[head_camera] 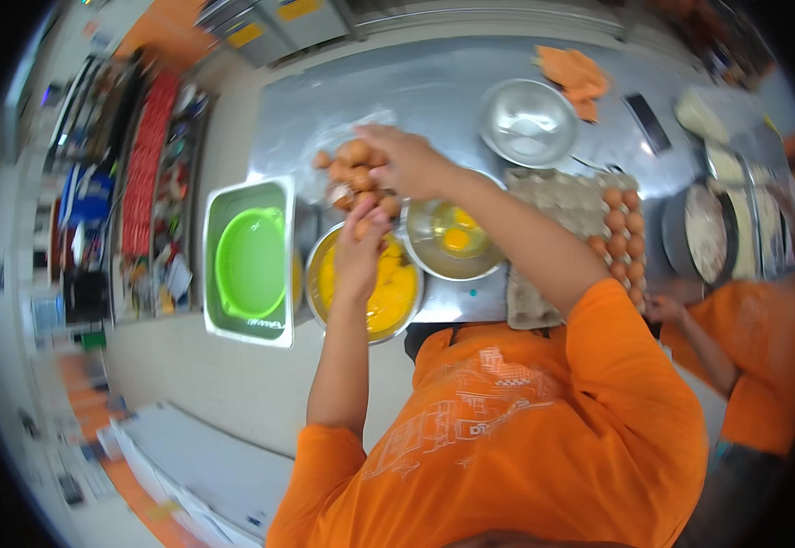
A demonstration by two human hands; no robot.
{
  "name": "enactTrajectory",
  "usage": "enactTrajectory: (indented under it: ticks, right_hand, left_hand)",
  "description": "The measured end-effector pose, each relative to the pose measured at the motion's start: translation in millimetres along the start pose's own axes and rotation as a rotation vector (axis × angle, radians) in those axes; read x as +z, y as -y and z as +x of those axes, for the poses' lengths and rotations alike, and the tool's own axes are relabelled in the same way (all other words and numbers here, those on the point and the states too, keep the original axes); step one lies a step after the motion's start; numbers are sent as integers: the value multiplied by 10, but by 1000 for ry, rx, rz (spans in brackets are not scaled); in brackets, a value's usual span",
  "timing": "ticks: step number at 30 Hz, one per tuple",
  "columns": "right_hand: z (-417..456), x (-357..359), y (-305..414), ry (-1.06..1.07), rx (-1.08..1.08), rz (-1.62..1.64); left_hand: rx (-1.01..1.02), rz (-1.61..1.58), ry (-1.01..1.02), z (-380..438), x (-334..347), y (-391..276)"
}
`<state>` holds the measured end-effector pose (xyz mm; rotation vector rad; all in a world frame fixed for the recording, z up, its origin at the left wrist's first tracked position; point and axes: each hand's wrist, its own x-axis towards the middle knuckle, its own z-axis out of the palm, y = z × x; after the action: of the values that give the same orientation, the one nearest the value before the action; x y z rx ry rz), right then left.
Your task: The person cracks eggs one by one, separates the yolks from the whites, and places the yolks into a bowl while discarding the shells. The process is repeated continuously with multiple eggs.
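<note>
My left hand [360, 264] is above the rim of a steel bowl full of egg yolks [387, 294], with a brown eggshell [364, 228] at its fingers. Stretched over the table, my right hand [404, 161] touches or hovers at a pile of brown eggshells [353, 164]; whether it holds a shell cannot be told. Below my right forearm, a second steel bowl [432, 257] contains a few yolks in clear egg white. Brown eggs [615, 220] stand in rows at the right side of a grey cardboard egg tray [531, 301].
A green basket [252, 264] sits in a steel pan [214, 205] at left. Beyond the tray are a steel bowl [529, 123], an orange cloth [576, 75] and a phone [647, 123]. A round pan [675, 240] and a person in orange [754, 356] are at right.
</note>
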<state>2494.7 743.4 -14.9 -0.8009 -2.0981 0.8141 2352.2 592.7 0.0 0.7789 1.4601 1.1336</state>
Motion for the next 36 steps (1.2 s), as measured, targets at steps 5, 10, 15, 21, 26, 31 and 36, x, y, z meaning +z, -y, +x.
enactTrajectory:
  ticks: [5,10,15,21,26,31,36]
  right_hand:
    - [-1017,-413,239,48,209,-155]
    - [-2208,-1196,-83,-302,549,-508]
    - [-2729,-1815,-161,-314,861,-675]
    - [-2907,-1854,-34,-177,994,-570]
    - [-2800,-1862,31,-258,918,-594]
    - [-2827,-1948,-72,-216,826,-480]
    - [-2757,-1928,-381,-91,899,-696]
  left_hand:
    - [-39,-176,58,-317,-69,147]
    - [-90,-247,130,-374,47,212]
    - [-106,-243,194,-471,99,466]
    - [-222,-303,222,-568,563,37]
    - [-217,-326,226,-658,738,-91]
    - [-212,-307,240,-680,688,117]
    - [-232,-227,214,-588,494,-53]
